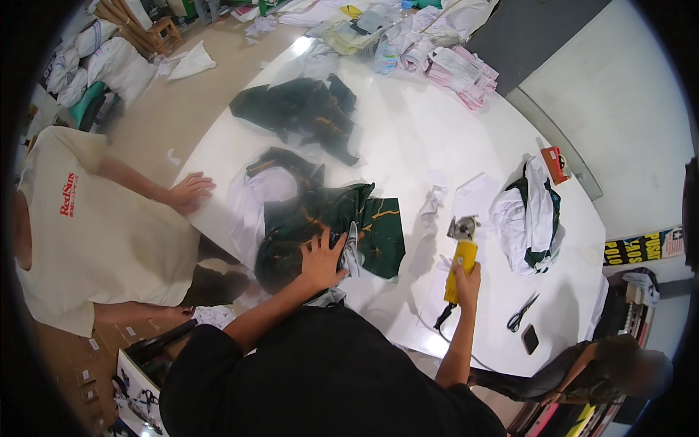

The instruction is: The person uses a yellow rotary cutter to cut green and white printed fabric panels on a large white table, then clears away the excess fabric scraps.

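White table [408, 138], glare [302, 46] at far edge; tan floor [178, 120] left; pale wall [626, 95] right; wooden stool [167, 33] far left.

Left hand [322, 261] hides part of dark green cloth [297, 213]; detail at front of yellow cutter [460, 275] too small to tell; co-worker [120, 233] cut off at head; lower-right person [610, 364] blurred at face

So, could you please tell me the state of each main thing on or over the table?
Near dark green fabric: lying in folds
Left hand: on that fabric, fingers spread
Yellow cutter: held, metal head pointing away from the wearer; running or not, unclear
Right hand: closed around the cutter
Farther dark green fabric: crumpled, unheld
White-and-green bundle: bunched up
Scissors: lying unheld
Black phone-like object: lying flat
Pink fabric: piled
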`<state>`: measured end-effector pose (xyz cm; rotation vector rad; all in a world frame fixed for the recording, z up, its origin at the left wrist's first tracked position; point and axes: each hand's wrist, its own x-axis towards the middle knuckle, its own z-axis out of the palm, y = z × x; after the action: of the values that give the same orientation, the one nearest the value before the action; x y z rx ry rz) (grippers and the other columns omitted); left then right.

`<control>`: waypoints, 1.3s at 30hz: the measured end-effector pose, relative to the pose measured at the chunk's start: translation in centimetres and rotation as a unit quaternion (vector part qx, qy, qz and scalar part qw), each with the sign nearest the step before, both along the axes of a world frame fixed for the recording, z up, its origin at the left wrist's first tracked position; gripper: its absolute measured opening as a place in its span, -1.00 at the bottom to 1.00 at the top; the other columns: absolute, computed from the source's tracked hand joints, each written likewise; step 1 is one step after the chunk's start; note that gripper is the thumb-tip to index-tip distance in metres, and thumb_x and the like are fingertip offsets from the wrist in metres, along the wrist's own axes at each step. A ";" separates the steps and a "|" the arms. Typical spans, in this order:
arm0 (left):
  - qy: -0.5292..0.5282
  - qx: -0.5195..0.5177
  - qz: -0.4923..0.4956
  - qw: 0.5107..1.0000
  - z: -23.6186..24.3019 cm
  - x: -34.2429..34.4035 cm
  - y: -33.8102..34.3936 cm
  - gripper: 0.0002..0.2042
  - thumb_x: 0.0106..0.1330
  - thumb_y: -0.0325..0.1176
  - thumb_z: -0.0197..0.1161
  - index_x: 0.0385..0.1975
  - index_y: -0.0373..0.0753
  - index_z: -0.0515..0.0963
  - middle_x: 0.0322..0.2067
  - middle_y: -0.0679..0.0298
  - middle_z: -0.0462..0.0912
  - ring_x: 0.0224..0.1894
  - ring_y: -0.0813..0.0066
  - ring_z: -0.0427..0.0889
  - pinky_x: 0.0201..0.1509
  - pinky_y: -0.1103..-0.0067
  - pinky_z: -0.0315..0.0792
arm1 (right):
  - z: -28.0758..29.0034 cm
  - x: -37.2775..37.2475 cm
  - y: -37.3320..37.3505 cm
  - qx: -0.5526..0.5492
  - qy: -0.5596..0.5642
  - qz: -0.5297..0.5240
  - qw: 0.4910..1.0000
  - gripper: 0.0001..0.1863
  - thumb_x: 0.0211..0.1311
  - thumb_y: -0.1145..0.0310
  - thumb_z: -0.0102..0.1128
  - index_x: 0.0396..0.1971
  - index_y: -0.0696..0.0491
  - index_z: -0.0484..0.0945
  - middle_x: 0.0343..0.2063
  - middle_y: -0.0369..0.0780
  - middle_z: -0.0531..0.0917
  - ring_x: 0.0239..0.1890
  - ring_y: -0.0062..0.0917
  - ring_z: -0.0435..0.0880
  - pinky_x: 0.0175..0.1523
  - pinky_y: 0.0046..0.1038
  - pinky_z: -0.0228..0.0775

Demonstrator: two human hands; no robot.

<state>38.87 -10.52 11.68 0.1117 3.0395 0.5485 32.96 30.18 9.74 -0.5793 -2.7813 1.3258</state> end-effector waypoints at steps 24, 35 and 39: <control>0.328 0.261 0.120 0.900 13.2 -25.7 -18.8 -0.40 0.20 -0.17 0.49 0.22 -0.32 0.56 0.10 -0.07 0.64 0.15 0.18 0.62 0.27 0.34 0.45 | 3.7 13.2 -5.2 -0.211 -0.017 -0.159 0.964 -0.63 0.34 0.26 0.32 -0.10 0.19 0.41 -0.33 -0.15 0.60 -0.45 -0.48 0.66 -0.39 -0.40 0.58; -0.106 -0.058 0.233 0.965 -8.1 -14.2 -11.9 -0.02 0.22 0.35 0.31 0.48 -0.25 0.24 0.50 -0.26 0.08 0.55 -0.38 0.01 0.41 -0.35 0.07 | 2.2 13.9 -5.6 -0.234 -0.017 -0.200 0.951 -0.65 0.40 0.28 0.25 -0.02 0.17 0.37 -0.34 -0.15 0.58 -0.52 -0.45 0.67 -0.48 -0.38 0.61; -0.060 -0.031 -0.109 0.992 -9.0 -8.6 -1.9 -0.05 0.20 0.36 0.34 0.48 -0.16 0.28 0.53 -0.12 0.07 0.61 -0.24 -0.12 0.45 -0.46 -0.17 | 2.8 13.8 -5.5 -0.246 0.007 -0.219 0.944 -0.66 0.39 0.28 0.26 -0.04 0.15 0.37 -0.36 -0.15 0.58 -0.53 -0.45 0.67 -0.48 -0.38 0.61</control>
<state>30.31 -12.46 2.68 0.3883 2.8735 0.4273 46.72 24.65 12.52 -1.1129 -2.1036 1.8742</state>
